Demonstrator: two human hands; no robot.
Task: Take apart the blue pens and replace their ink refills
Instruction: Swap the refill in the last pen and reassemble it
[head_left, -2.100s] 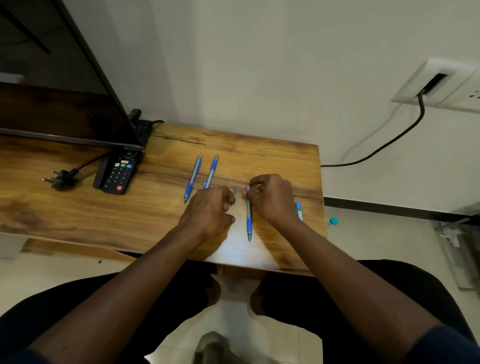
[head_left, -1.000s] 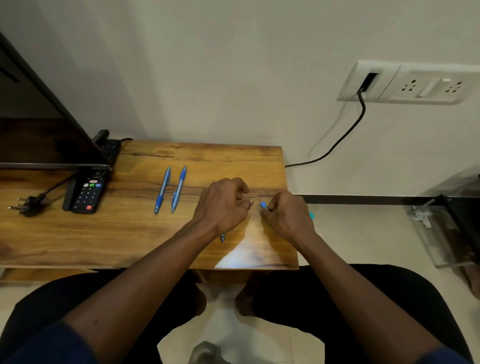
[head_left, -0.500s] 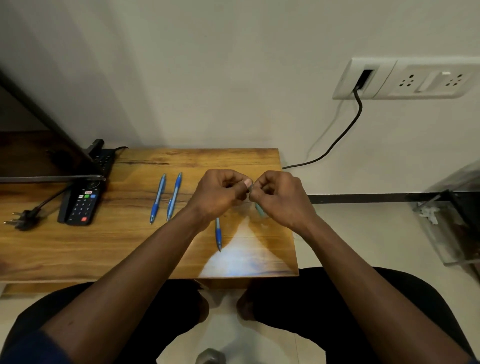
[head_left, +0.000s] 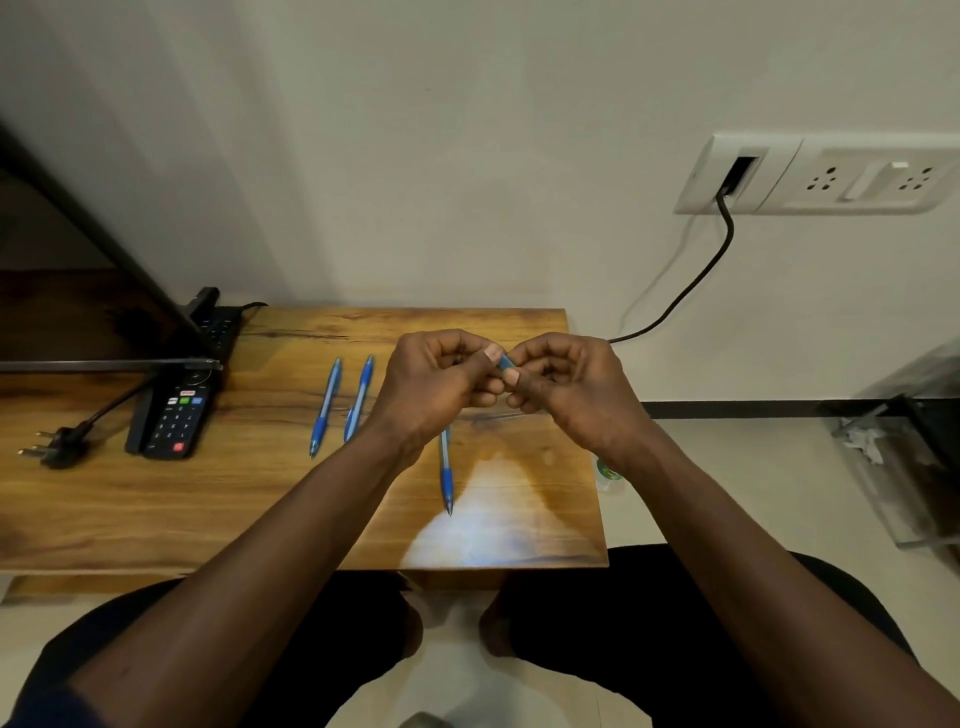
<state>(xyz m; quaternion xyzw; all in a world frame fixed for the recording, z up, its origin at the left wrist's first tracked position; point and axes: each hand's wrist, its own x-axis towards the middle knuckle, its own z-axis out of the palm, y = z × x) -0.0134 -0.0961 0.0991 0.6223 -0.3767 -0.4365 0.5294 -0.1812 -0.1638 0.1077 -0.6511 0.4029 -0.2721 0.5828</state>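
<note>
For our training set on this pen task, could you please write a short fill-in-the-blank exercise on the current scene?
1. Left of the left hand, ____ whole blue pens lie side by side on the wooden table.
2. Both hands pinch one small ____ part between their fingertips.
3. The remote control lies beside a loose black ____.

Missing words: two; blue; plug

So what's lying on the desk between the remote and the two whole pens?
Nothing: in the head view, bare wood separates the remote from the two pens.
</note>
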